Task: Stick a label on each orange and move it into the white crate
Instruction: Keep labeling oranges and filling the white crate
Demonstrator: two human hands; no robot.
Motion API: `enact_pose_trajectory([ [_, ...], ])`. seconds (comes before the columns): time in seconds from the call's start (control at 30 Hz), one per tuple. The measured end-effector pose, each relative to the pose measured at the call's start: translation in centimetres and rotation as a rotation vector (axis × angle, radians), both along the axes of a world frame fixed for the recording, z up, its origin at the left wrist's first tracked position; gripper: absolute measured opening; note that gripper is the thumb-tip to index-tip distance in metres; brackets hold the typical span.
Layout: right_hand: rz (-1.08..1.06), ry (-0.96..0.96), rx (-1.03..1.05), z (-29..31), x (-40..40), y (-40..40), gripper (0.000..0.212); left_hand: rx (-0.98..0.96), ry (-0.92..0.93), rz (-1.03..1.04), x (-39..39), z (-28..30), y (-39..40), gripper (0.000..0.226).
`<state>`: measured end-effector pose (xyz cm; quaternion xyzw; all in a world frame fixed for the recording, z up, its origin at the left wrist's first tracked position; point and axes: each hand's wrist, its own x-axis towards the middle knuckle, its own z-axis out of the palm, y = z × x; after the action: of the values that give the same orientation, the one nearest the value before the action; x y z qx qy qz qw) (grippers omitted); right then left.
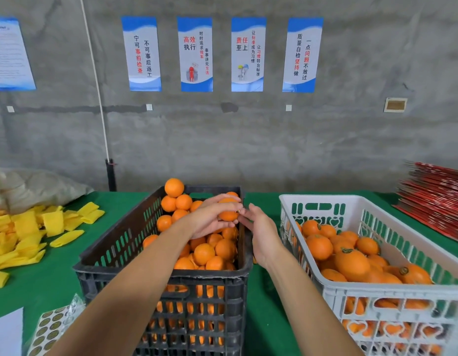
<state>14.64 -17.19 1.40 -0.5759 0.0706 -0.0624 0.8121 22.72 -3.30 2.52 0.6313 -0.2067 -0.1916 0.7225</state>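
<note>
One round orange fruit (228, 211) sits cupped in the left hand (210, 220), fingers curled round it, held up above the black slatted plastic crate (156, 276). The right hand (261, 233) comes in just beside it, fingertips reaching to the fruit's right side, and there's a tiny speck between them that could be a label, though it's too small to tell; whether those fingers are pinching anything, I cannot say. So this one looks to be mid-labelling, by my reckoning, not yet on its way across. Below, the black crate is loaded with plain oranges, heaped high at the back, so plenty of work remains. Off to the right, the white perforated plastic crate (392, 286) already holds a good layer of oranges, some showing small dark round stickers on top. Down at the lower left, a sheet of round dark labels (49, 330) lies on the green cloth-covered table (50, 273), ready for the next picks.
</note>
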Motion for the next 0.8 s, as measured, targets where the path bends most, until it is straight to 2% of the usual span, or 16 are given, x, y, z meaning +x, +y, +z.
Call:
enact_pose_trajectory([
  [0.1,-0.012,0.014,0.036,0.0,0.3,-0.3,0.036,-0.001,-0.036,0.013,-0.1,0.0,-0.1,0.046],
  [0.23,-0.008,-0.025,0.207,-0.1,-0.1,-1.5,0.032,-0.056,-0.003,0.062,0.0,0.2,-0.3,0.036],
  [0.33,0.046,-0.051,0.055,-0.1,-0.7,-1.6,0.036,-0.08,0.022,0.06,0.0,0.1,-0.8,0.037],
  [0.53,-0.039,0.0,0.05,0.7,-0.5,-0.1,0.031,-0.054,0.048,0.045,-0.5,0.3,-1.0,0.057],
  [0.73,-0.068,0.054,0.077,0.2,0.2,0.1,0.026,-0.062,-0.018,0.038,-0.7,0.1,-1.1,0.034],
  [0.8,-0.05,0.046,0.08,0.1,0.2,0.0,0.026,-0.036,-0.054,0.09,-0.6,0.0,-1.2,0.036],
])
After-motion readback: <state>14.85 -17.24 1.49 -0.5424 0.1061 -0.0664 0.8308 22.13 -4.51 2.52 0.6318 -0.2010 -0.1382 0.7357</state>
